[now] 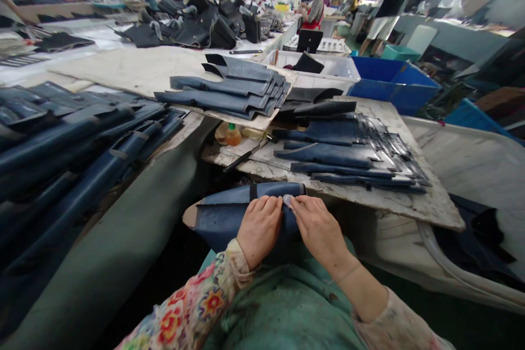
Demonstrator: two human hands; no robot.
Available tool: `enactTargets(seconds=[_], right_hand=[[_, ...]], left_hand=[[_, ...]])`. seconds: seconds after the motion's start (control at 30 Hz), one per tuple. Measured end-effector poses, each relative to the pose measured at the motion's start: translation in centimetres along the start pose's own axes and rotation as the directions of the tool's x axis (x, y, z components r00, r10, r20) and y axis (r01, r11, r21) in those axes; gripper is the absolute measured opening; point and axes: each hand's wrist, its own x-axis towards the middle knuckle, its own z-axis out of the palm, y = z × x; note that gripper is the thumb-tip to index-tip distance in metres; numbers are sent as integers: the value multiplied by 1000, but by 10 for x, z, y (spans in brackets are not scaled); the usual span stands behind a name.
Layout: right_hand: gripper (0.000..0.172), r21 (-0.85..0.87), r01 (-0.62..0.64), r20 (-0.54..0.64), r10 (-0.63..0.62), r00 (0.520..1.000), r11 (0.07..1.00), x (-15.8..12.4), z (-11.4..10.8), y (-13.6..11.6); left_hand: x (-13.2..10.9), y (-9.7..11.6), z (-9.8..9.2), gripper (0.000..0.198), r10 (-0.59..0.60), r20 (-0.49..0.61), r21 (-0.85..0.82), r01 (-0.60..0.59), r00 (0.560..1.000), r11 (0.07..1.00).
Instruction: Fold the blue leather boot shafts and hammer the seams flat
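Head view: both hands sit low centre of frame, over my lap. Left hand (pixel 259 227) is palm down on the folded blue piece (pixel 221 217), fingers curled over its upper fold, clamping it. Right hand (pixel 318 229) is just beside it, thumb and forefinger pinched on a small pale tab (pixel 288 200) at the same fold. The tab is too small to tell what it is. Fingertips of the two hands nearly touch. A black band (pixel 253 192) crosses the piece just above my left fingers.

The piece lies on my green apron (pixel 287 301), its upper edge at the front edge of the worn board (pixel 414 205); can't tell if they touch. On the board, centre right, is a fanned stack of blue pieces (pixel 332 154). A small orange bottle (pixel 233 135) and a black tool (pixel 245 158) lie at its left end, near and above my hands. Another stack (pixel 233 90) is upper centre, and a long row of blue strips (pixel 74 142) is at left.

Risks, my read:
- Only the left hand and my lap hold the piece. A slack grip lets the fold spring open and the edges go out of line.
- The pinch on the tab is tiny. A slip drops it into the dark gap under the board.
- Pushing the piece forward could knock the bottle, and a spill would reach the stacked pieces.
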Motion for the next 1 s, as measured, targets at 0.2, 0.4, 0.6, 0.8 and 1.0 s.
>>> enactTargets(seconds=[0.2, 0.4, 0.6, 0.8, 1.0], right_hand=[[30, 20, 62, 21, -63, 998, 998, 11, 7, -24], [31, 50, 101, 54, -104, 993, 994, 20, 15, -44], [33, 130, 73, 83, -84, 993, 989, 20, 16, -39], [30, 280, 66, 149, -111, 983, 958, 20, 10, -30], [31, 427, 28, 269, -157, 950, 904, 29, 4, -20]], left_hand=[[-15, -19, -12, 29, -37, -43, 65, 40, 998, 997], [-39, -40, -17, 31, -107, -152, 72, 119, 983, 990], [-65, -41, -5, 37, -156, -191, 38, 166, 969, 985], [-70, -33, -2, 39, -131, -179, 23, 137, 975, 990], [-74, -35, -3, 39, -113, -176, 20, 118, 978, 993]])
